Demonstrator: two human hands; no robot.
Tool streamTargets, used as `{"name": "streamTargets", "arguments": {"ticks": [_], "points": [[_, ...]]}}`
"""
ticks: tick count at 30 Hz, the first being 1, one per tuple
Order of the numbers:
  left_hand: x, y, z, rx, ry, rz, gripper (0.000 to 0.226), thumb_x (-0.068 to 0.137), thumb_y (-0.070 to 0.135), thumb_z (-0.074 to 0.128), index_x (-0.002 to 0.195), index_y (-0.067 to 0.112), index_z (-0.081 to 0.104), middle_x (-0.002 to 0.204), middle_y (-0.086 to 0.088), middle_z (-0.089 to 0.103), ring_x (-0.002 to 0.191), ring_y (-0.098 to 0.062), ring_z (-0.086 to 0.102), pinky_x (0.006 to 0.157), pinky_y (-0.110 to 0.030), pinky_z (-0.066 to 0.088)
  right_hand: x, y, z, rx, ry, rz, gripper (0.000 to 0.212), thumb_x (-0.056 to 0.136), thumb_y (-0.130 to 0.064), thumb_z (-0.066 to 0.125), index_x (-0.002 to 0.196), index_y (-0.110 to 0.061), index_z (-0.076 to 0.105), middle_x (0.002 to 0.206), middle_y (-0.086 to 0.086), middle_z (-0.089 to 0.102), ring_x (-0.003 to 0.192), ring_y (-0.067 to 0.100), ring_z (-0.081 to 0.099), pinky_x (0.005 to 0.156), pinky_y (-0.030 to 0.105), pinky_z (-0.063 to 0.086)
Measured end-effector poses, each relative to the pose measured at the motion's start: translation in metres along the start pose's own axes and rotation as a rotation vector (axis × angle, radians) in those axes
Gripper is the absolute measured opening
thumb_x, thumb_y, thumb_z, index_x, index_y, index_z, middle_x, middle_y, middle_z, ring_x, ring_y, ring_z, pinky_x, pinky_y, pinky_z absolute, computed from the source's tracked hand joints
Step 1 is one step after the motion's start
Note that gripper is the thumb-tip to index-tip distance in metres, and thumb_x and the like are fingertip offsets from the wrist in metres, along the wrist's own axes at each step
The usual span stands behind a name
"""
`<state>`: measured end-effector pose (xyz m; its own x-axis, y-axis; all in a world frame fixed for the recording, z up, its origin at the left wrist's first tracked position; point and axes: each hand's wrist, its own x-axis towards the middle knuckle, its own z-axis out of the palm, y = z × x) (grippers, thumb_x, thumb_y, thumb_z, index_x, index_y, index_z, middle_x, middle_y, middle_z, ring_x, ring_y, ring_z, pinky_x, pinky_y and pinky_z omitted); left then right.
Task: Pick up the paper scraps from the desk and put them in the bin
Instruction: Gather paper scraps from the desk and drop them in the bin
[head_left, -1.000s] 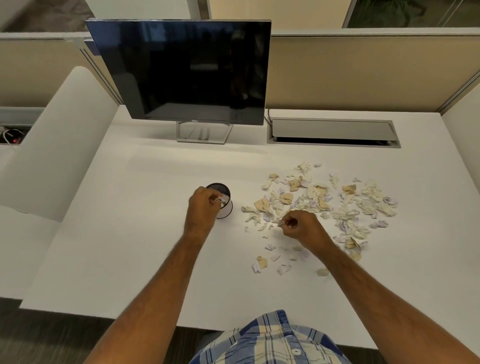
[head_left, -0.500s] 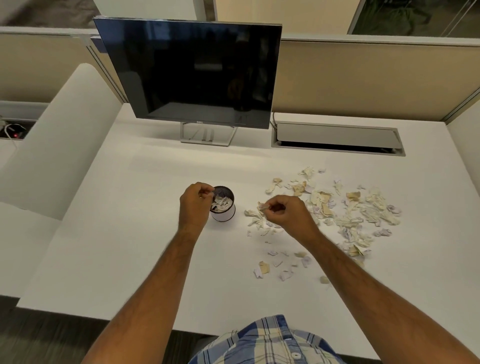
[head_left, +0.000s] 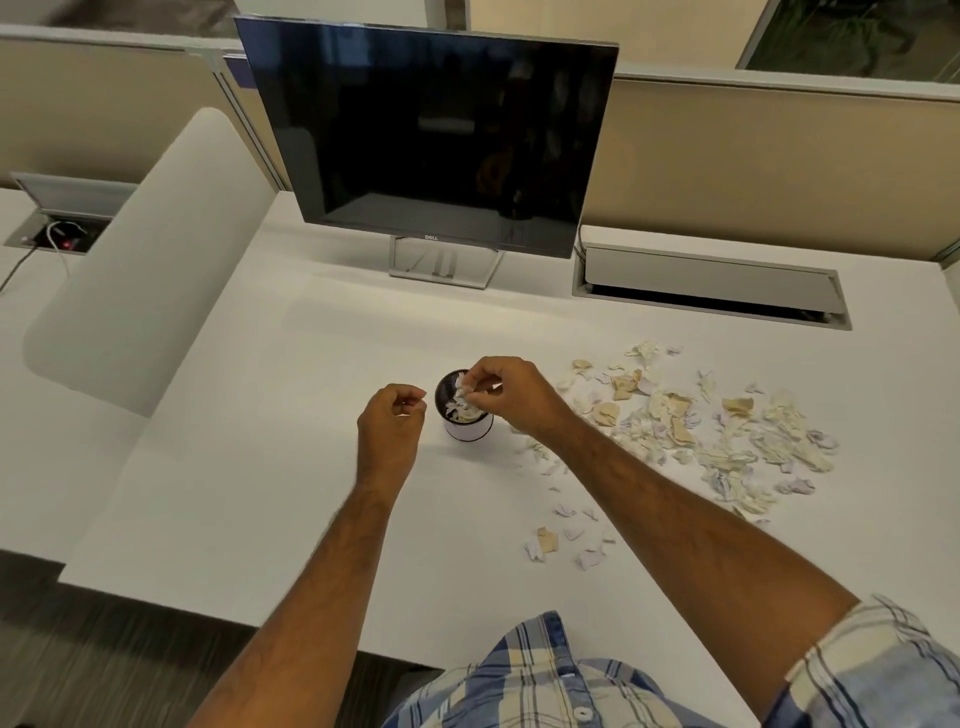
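Right hand (head_left: 511, 397) positioned directly over the mouth of the bin (head_left: 466, 415), fingertips pinched on a white paper scrap (head_left: 462, 388) held just above the rim. Bin: small, round, upright on the white desk (head_left: 260, 467), dark inside, pale outer wall, already partly filled with crumpled scraps. Left hand (head_left: 390, 434) just left of the bin, apart from its wall, fingers curled loosely inward with thumb near forefinger; whether anything sits between them cannot be told. Main pile of paper scraps (head_left: 717, 431), tan, cream and pale lilac, spread on the desk well to the right of the bin. Smaller cluster of loose scraps (head_left: 566, 540) nearer the desk's front edge, right of and in front of the bin. Dark monitor (head_left: 431, 135) on a silver stand behind the bin. Grey cable hatch (head_left: 711, 283) set into the desk behind and right of the bin. Plaid shirt (head_left: 545, 680) at the lower edge of the view.
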<state>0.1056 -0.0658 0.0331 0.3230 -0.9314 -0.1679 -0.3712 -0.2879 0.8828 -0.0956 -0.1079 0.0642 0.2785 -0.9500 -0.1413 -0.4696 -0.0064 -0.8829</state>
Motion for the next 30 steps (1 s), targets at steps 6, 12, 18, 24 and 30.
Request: {"name": "streamTargets", "arguments": {"ticks": [6,12,18,24,30], "points": [[-0.001,-0.005,-0.002,-0.013,0.004,-0.038,0.014,0.088,0.017,0.067,0.09,0.029,0.071,0.088,0.007,0.073,0.083,-0.01,0.07,0.073,-0.023,0.055,0.001,0.009,0.0,-0.032,0.108,0.033,0.012,0.09,-0.005,0.07,0.097,-0.013,0.075,0.091,-0.007,0.075,0.081,0.004,0.068,0.074,0.023,0.057],[-0.016,-0.009,0.005,-0.03,0.002,0.022,0.009,0.088,0.023,0.067,0.087,0.032,0.068,0.084,0.014,0.069,0.075,0.001,0.063,0.065,-0.006,0.046,-0.017,0.023,-0.023,0.037,0.194,0.068,0.01,0.091,-0.004,0.069,0.094,-0.011,0.075,0.089,-0.002,0.075,0.08,0.011,0.07,0.068,0.027,0.062],[-0.043,-0.025,0.016,0.007,-0.101,0.025,0.003,0.089,0.029,0.062,0.088,0.031,0.064,0.083,0.017,0.067,0.073,0.001,0.06,0.062,-0.007,0.047,-0.057,0.058,-0.046,0.011,0.254,0.164,0.011,0.089,-0.006,0.072,0.093,-0.015,0.077,0.089,-0.006,0.076,0.079,0.01,0.071,0.072,0.024,0.061],[-0.069,-0.047,0.038,0.205,-0.455,0.005,0.006,0.089,0.027,0.07,0.092,0.029,0.065,0.092,0.008,0.068,0.075,-0.002,0.06,0.064,-0.014,0.049,-0.109,0.093,-0.059,-0.035,0.257,0.252,0.011,0.088,-0.006,0.073,0.095,-0.014,0.078,0.091,-0.007,0.076,0.083,0.004,0.07,0.074,0.015,0.053],[-0.091,-0.06,0.057,0.426,-0.895,0.17,0.052,0.083,0.022,0.082,0.128,0.03,0.057,0.119,0.009,0.054,0.095,-0.013,0.057,0.085,-0.024,0.053,-0.157,0.124,-0.062,-0.17,0.162,0.329,0.017,0.091,-0.013,0.073,0.105,-0.021,0.075,0.099,-0.008,0.069,0.09,0.003,0.064,0.074,0.014,0.048]]}}
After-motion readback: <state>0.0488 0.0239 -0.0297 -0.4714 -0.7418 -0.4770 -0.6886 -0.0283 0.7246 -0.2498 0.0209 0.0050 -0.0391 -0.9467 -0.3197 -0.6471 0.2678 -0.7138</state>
